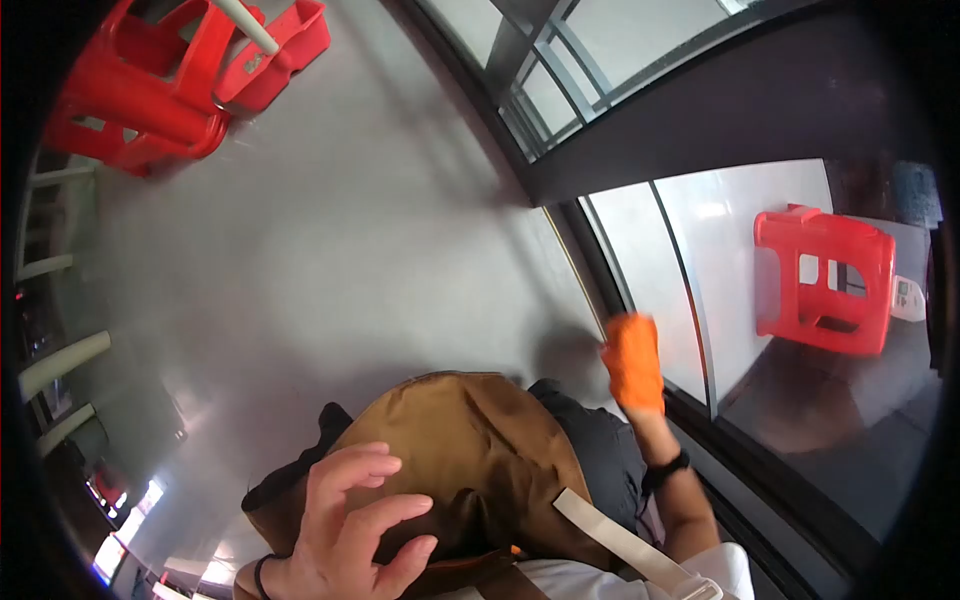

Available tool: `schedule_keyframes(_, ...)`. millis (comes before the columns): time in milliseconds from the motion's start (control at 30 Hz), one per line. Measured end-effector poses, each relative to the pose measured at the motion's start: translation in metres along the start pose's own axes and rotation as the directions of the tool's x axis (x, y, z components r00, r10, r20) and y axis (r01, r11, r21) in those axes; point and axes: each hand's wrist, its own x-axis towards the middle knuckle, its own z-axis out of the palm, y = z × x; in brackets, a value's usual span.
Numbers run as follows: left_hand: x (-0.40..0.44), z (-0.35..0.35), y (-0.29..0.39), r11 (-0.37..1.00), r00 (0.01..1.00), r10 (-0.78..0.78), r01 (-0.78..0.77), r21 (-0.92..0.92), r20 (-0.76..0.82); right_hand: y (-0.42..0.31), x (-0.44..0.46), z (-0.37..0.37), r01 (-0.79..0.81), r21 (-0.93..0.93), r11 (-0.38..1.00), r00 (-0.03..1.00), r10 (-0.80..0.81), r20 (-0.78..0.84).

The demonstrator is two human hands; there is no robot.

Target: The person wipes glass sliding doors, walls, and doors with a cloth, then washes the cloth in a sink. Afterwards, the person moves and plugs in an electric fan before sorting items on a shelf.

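My left hand [350,530] is bare and hovers over the brown apron [470,430] on my lap. Its fingers are curved and apart, with nothing between them. An orange cloth-like covering, perhaps a glove [635,365], wraps my right hand [640,385] down to the wrist. That hand looks closed, close beside the dark frame [605,265] of the glass panel [645,270]; contact with it cannot be made out. Motion blurs the orange a little, and whatever the fingers hold, if anything, is hidden.
Red plastic stools [150,95] stand at the upper left, with a red container [295,60] and a pale pole [245,25] by them. Another red stool [835,280] shows in the glass area at right. Pale chair legs [65,362] line the left edge above the grey floor [330,230].
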Motion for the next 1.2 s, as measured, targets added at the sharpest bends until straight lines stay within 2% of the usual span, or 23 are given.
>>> schedule_keyframes(33, 0.0, 0.001, 0.001, 1.0, 1.0, 0.003, -0.003, -0.003, 0.003, -0.001, 0.038, -0.001, 0.092, -0.073, 0.993, 0.993, -0.097, -0.066)
schedule_keyframes(67, 0.0, 0.002, 0.002, 0.999, 1.0, 0.02, -0.019, -0.032, 0.009, -0.002, 0.084, 0.0, 0.179, -0.066, 0.982, 0.974, -0.186, -0.132)
schedule_keyframes(100, 0.001, 0.002, 0.003, 0.998, 0.999, 0.035, -0.035, -0.06, 0.01, -0.018, 0.132, 0.0, 0.223, -0.189, 0.956, 0.949, -0.258, -0.184)
schedule_keyframes(133, 0.0, 0.002, 0.004, 0.997, 0.999, 0.048, -0.048, -0.061, 0.007, -0.011, 0.173, 0.001, 0.068, 0.209, 0.976, 0.997, -0.075, 0.026)
schedule_keyframes(200, -0.004, 0.002, 0.007, 0.998, 0.999, 0.048, -0.049, -0.049, -0.014, -0.019, 0.23, 0.013, 0.023, 0.431, 0.902, 1.0, -0.024, -0.003)
schedule_keyframes(333, -0.017, -0.002, 0.014, 0.999, 0.998, 0.032, -0.034, -0.035, -0.05, -0.027, 0.278, 0.045, 0.161, 0.366, 0.917, 0.982, -0.112, -0.15)
schedule_keyframes(467, -0.039, 0.002, 0.025, 0.999, 0.996, 0.037, -0.04, -0.037, -0.08, -0.014, 0.33, 0.074, 0.176, 0.316, 0.932, 0.98, -0.135, -0.147)
schedule_keyframes(533, -0.049, 0.007, 0.027, 0.997, 0.995, 0.062, -0.065, -0.031, -0.084, 0.02, 0.371, 0.107, 0.205, 0.435, 0.877, 0.979, -0.18, -0.099)
schedule_keyframes(567, -0.053, 0.01, 0.028, 0.997, 0.994, 0.073, -0.076, -0.033, -0.083, 0.024, 0.382, 0.111, 0.249, 0.573, 0.781, 0.965, -0.254, -0.073)
schedule_keyframes(600, -0.057, 0.011, 0.029, 0.997, 0.994, 0.071, -0.074, -0.034, -0.084, 0.023, 0.379, 0.121, 0.254, -0.149, 0.956, 0.937, -0.282, -0.207)
schedule_keyframes(633, -0.061, 0.012, 0.027, 0.997, 0.993, 0.07, -0.074, -0.036, -0.095, 0.01, 0.364, 0.106, 0.176, -0.512, 0.841, 0.911, -0.336, -0.24)
schedule_keyframes(667, -0.066, 0.01, 0.026, 0.995, 0.992, 0.083, -0.088, -0.041, -0.099, -0.004, 0.348, 0.089, 0.028, -0.79, 0.613, 0.88, -0.389, -0.272)
schedule_keyframes(733, -0.069, 0.004, 0.026, 0.993, 0.991, 0.085, -0.092, -0.069, -0.1, -0.025, 0.285, 0.047, 0.268, -0.697, 0.665, 0.9, -0.431, -0.066)
schedule_keyframes(800, -0.067, 0.004, 0.022, 0.991, 0.987, 0.105, -0.114, -0.071, -0.122, -0.033, 0.264, -0.004, 0.345, -0.737, 0.581, 0.896, -0.439, 0.074)
schedule_keyframes(833, -0.067, 0.004, 0.019, 0.992, 0.987, 0.1, -0.108, -0.063, -0.125, -0.04, 0.253, -0.03, 0.319, -0.82, 0.475, 0.905, -0.408, 0.115)
schedule_keyframes(867, -0.064, 0.009, 0.009, 0.988, 0.986, 0.121, -0.131, -0.082, -0.117, -0.042, 0.244, -0.06, 0.304, -0.846, 0.438, 0.917, -0.374, 0.137)
schedule_keyframes(967, -0.046, 0.015, -0.008, 0.982, 0.985, 0.164, -0.169, -0.086, -0.058, -0.041, 0.229, -0.173, 0.176, -0.75, 0.638, 0.947, -0.317, -0.047)
schedule_keyframes(1067, -0.037, 0.021, -0.01, 0.971, 0.977, 0.211, -0.206, -0.126, 0.031, -0.051, 0.216, -0.262, 0.049, -0.648, 0.76, 0.917, -0.291, -0.272)
schedule_keyframes(1133, -0.035, 0.025, -0.013, 0.96, 0.969, 0.238, -0.225, -0.169, 0.062, -0.055, 0.21, -0.282, 0.002, -0.578, 0.816, 0.878, -0.278, -0.39)
schedule_keyframes(1200, -0.036, 0.023, -0.01, 0.962, 0.971, 0.222, -0.204, -0.184, 0.084, -0.046, 0.211, -0.266, -0.009, -0.488, 0.873, 0.853, -0.249, -0.459)
